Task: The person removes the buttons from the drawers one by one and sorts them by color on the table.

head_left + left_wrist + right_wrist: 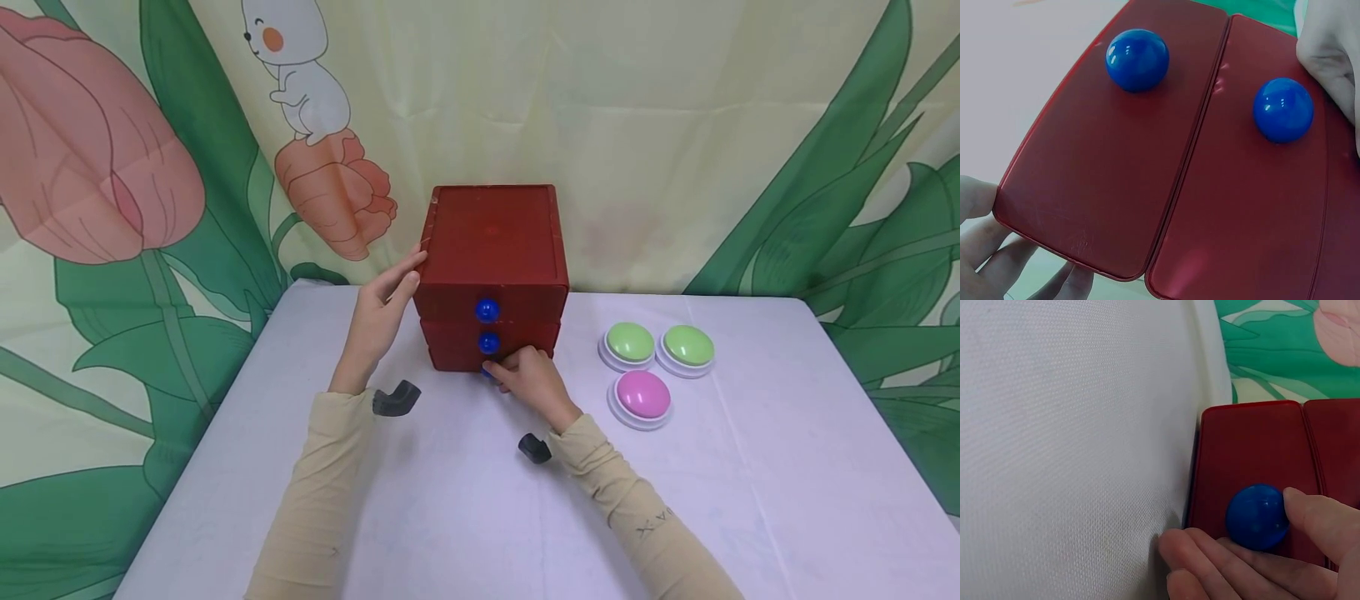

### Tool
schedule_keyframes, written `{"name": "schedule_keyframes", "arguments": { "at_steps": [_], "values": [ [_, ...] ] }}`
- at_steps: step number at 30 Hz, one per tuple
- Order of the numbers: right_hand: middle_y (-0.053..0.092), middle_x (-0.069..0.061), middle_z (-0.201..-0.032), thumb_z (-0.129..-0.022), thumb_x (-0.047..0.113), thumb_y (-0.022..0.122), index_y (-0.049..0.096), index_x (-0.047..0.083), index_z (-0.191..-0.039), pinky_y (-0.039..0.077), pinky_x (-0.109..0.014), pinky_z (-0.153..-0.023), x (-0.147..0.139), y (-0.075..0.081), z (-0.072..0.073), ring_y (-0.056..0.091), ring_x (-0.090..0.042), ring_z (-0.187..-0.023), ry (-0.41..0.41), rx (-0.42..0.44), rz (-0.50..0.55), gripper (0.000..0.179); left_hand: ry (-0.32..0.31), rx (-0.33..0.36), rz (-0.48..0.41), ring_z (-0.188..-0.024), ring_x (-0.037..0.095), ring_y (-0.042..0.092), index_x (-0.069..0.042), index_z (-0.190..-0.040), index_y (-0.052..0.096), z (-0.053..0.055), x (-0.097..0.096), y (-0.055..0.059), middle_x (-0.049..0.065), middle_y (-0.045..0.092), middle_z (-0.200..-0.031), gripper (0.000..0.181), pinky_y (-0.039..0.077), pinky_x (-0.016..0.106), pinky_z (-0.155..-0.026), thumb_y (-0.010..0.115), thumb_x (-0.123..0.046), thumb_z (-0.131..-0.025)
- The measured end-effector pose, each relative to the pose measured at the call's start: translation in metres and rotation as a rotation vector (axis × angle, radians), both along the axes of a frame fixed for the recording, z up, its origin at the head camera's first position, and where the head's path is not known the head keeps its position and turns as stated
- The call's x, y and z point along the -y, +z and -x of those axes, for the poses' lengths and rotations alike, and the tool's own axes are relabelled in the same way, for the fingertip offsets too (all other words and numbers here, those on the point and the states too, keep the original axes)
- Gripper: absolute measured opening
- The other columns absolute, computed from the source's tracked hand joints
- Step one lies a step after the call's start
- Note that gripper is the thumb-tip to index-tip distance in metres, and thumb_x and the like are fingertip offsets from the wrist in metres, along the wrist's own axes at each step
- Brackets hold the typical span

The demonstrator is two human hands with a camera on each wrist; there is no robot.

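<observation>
A dark red drawer box [491, 242] with three drawers stands at the table's back edge, each front bearing a round blue knob. The top knob [487, 311] and the middle knob [489, 342] are untouched. My left hand [381, 312] rests against the box's left side, its fingers along the upper side edge. At the lowest drawer my right hand [534, 385] pinches the bottom knob [1257, 517] between thumb and fingers. All the drawers look closed in the head view. In the left wrist view, the right hand partly covers the lowest drawer front.
Right of the box sit two green push buttons [630, 342] and a pink push button [642, 395], all on white bases. A white cloth covers the table [465, 500]. Behind the box hangs a printed curtain [622, 150]. Black wrist-camera pieces [396, 399] stick out near both sleeves.
</observation>
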State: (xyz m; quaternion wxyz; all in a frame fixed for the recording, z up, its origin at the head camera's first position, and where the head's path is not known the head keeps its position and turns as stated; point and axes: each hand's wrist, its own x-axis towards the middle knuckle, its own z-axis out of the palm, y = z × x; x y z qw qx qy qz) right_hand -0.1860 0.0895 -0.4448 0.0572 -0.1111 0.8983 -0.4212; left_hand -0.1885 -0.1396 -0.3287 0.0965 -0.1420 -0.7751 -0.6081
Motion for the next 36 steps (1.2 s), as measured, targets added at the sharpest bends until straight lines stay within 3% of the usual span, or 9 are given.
{"name": "schedule_keyframes", "arguments": {
  "at_steps": [4,10,36],
  "values": [
    [0.071,-0.005,-0.064,-0.091,0.036,0.072,0.079,0.006,-0.075,0.043,-0.025,-0.053,0.001,0.000,-0.001,0.059,-0.010,-0.057,-0.006,-0.011,-0.015,0.034,0.009,-0.006,0.000,-0.145,0.016,0.036,-0.010,-0.145,0.051,0.008,0.003,-0.011,0.001,0.042,-0.156,0.041,0.038,0.045,-0.114,0.049,-0.017,-0.105],
    [0.070,-0.003,-0.062,-0.091,0.036,0.072,0.079,0.008,-0.073,0.040,-0.025,-0.052,0.002,0.001,-0.003,0.057,-0.010,-0.056,-0.013,-0.023,-0.037,0.035,0.013,-0.023,0.003,-0.144,0.011,0.038,-0.017,-0.144,0.054,0.011,0.005,-0.017,-0.005,0.044,-0.154,0.041,0.040,0.043,-0.113,0.051,-0.025,-0.104],
    [0.068,-0.004,-0.060,-0.090,0.037,0.073,0.078,0.009,-0.070,0.034,-0.023,-0.051,0.000,0.005,-0.024,0.052,-0.014,-0.056,0.031,0.055,-0.045,0.035,0.026,-0.014,0.015,-0.144,0.012,0.039,-0.020,-0.144,0.054,0.011,0.006,-0.015,-0.008,0.045,-0.153,0.042,0.040,0.046,-0.113,0.052,-0.030,-0.104]
  ]
}}
